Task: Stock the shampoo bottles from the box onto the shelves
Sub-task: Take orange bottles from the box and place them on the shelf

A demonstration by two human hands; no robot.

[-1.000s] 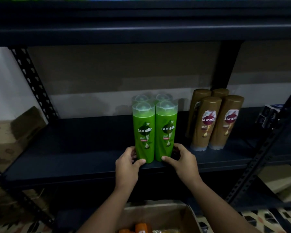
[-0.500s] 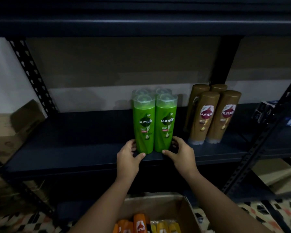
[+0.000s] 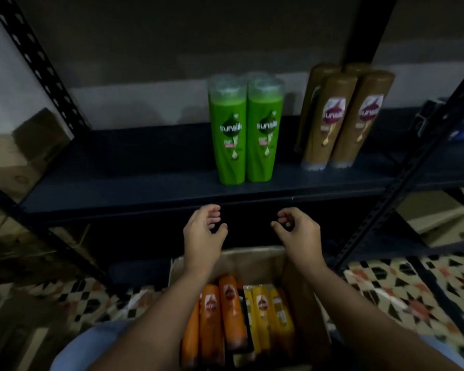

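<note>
Both hands are empty, fingers loosely curled — left hand (image 3: pixel 202 231) and right hand (image 3: pixel 296 231) hang below the shelf's front edge (image 3: pixel 172 207); the green bottles (image 3: pixel 245 132) stand upright near that edge. Next, seemingly, a reach down into the box (image 3: pixel 300 303) for the orange bottles (image 3: pixel 220 314) — lying packed together.

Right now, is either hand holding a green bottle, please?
No, the left hand and right hand hang empty below the green bottles.
</note>
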